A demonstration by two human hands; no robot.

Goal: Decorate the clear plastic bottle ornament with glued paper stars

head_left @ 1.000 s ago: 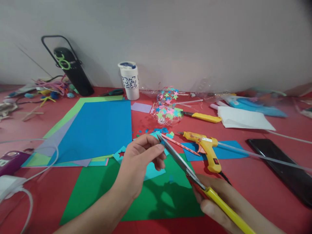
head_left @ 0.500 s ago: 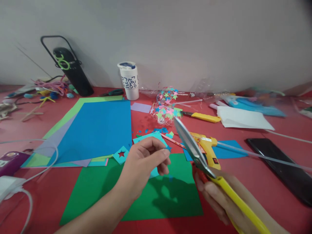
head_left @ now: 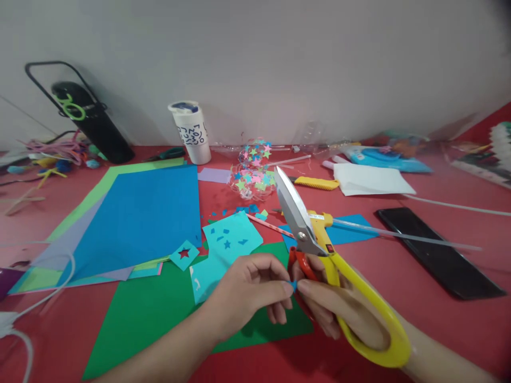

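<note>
My left hand [head_left: 259, 290] is closed in a pinch on a small blue paper piece [head_left: 294, 285], probably a star, mostly hidden by the fingertips. Scissors [head_left: 302, 236] with yellow and red handles are held in my right hand [head_left: 339, 303], blades together and pointing up and away. The right thumb and fingertips meet the same blue piece. Below both hands lies a green sheet [head_left: 131, 314]. On and beyond it are turquoise paper pieces [head_left: 235, 229] with small blue scraps and a star on top, and a turquoise square [head_left: 184, 255] with a star-shaped hole.
A blue sheet [head_left: 147, 207] tops a paper stack at left. Behind stand a black bottle [head_left: 91, 122], a white tumbler [head_left: 191, 133] and a star-covered decoration [head_left: 255, 167]. A yellow glue gun [head_left: 319, 221], a yellow cutter [head_left: 317, 183] and a black phone [head_left: 435, 250] lie right.
My hands have come together at the blue piece, the right moving in from the right with the scissors. The head view has turned slightly right.
</note>
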